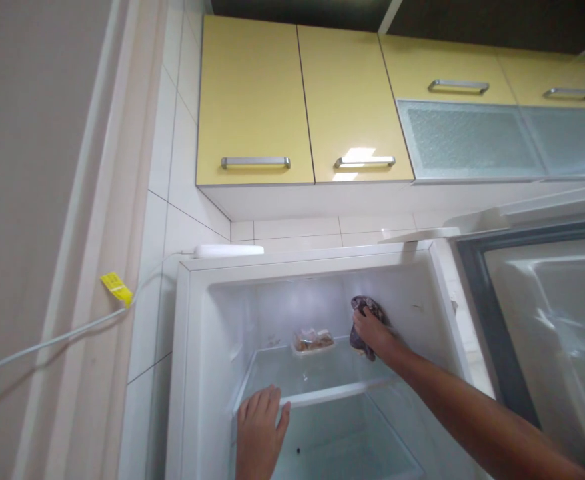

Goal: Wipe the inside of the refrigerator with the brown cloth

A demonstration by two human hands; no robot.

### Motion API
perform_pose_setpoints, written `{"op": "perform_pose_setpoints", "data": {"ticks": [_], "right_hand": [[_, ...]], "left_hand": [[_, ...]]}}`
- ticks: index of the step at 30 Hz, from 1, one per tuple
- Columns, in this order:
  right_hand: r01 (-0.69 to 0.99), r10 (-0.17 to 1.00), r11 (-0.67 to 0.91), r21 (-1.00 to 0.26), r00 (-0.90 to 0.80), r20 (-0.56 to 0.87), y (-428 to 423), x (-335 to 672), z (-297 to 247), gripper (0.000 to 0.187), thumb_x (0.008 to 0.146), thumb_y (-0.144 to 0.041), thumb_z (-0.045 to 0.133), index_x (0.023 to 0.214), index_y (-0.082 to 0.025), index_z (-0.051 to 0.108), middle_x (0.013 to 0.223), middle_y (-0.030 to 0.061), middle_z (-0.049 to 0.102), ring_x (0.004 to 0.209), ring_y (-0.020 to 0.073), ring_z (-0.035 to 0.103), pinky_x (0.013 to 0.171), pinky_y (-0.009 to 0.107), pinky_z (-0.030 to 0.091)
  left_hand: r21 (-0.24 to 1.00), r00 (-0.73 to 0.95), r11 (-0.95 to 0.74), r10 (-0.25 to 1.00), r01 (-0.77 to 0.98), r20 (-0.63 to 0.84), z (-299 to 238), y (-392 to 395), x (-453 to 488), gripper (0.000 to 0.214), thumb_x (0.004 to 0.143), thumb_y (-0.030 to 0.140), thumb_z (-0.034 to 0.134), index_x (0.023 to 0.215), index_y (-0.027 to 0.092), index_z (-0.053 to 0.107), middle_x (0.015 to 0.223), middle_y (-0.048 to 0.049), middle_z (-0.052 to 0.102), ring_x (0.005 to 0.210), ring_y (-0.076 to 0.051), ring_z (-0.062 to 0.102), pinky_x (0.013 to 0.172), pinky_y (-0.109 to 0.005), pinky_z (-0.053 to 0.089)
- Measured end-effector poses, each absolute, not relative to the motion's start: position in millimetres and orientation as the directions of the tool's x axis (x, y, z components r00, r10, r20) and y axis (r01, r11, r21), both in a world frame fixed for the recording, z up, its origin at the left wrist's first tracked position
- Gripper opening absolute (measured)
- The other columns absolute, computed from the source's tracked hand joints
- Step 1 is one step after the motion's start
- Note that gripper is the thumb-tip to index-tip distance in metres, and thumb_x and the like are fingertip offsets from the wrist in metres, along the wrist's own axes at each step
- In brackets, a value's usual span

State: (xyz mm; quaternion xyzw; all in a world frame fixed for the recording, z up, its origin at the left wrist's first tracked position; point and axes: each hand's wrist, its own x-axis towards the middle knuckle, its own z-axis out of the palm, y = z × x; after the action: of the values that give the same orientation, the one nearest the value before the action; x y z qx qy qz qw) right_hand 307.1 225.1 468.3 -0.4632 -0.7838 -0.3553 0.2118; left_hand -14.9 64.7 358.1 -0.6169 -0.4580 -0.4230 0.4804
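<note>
Inside an open white refrigerator (185, 373), my right hand (371, 328) grips a dark patterned cloth (360, 343) and presses it against the back right corner of the inner wall. The cloth is bunched, and its lower end hangs near the glass shelf (292, 380). My left hand (261, 423) rests at the left part of that shelf's front edge, fingers stretched forward and thumb apart, holding nothing. Between the hands, toward the back of the shelf, sits a small clear plastic container (313, 341) with brownish food inside.
The refrigerator door (562, 320) stands open on the right. Below the upper shelf lies another glass level (337, 440) with a small dark speck. Yellow cabinets (252, 100) hang above. A white cable (72, 337) with a yellow tag (116, 288) runs along the left.
</note>
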Motion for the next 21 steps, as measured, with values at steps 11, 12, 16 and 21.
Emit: {"op": "perform_pose_setpoints", "data": {"ticks": [11, 12, 16, 21], "right_hand": [[0.946, 0.648, 0.306, 0.108, -0.290, 0.705, 252, 268, 466, 0.036, 0.084, -0.005, 0.042, 0.094, -0.014, 0.075, 0.113, 0.0227, 0.068, 0.119, 0.0338, 0.054, 0.094, 0.054, 0.048], [0.950, 0.657, 0.309, 0.037, -0.241, 0.714, 254, 263, 467, 0.036, 0.085, -0.006, 0.041, 0.094, -0.014, 0.074, 0.113, 0.0235, 0.068, 0.119, 0.0345, 0.054, 0.092, 0.053, 0.049], [0.886, 0.700, 0.340, -0.315, -0.014, 0.714, 264, 251, 484, 0.027, 0.087, -0.012, 0.048, 0.100, -0.015, 0.072, 0.116, 0.0228, 0.066, 0.122, 0.0343, 0.054, 0.090, 0.045, 0.050], [0.533, 0.793, 0.383, -0.754, 0.229, 0.564, 267, 250, 507, 0.021, 0.091, -0.034, 0.061, 0.096, -0.015, 0.067, 0.094, 0.0075, 0.071, 0.091, 0.0197, 0.067, 0.085, 0.039, 0.053]], "left_hand": [[-0.241, 0.253, -0.090, 0.162, 0.966, 0.954, 350, 74, -24, 0.021, 0.088, 0.028, 0.060, 0.107, 0.026, 0.069, 0.103, 0.0023, 0.078, 0.096, -0.017, 0.066, 0.092, -0.035, 0.038], [-0.242, 0.253, -0.086, 0.160, 0.966, 0.954, 349, 75, -25, 0.021, 0.087, 0.028, 0.060, 0.107, 0.026, 0.069, 0.103, 0.0027, 0.078, 0.096, -0.017, 0.066, 0.093, -0.034, 0.038], [-0.263, 0.271, -0.074, 0.140, 0.962, 0.952, 345, 80, -27, 0.022, 0.086, 0.028, 0.061, 0.107, 0.027, 0.069, 0.102, 0.0035, 0.078, 0.095, -0.016, 0.066, 0.093, -0.034, 0.038], [-0.250, 0.254, -0.045, 0.147, 0.967, 0.956, 343, 83, -27, 0.022, 0.088, 0.029, 0.057, 0.107, 0.026, 0.069, 0.103, 0.0002, 0.078, 0.096, -0.019, 0.066, 0.092, -0.037, 0.039]]}}
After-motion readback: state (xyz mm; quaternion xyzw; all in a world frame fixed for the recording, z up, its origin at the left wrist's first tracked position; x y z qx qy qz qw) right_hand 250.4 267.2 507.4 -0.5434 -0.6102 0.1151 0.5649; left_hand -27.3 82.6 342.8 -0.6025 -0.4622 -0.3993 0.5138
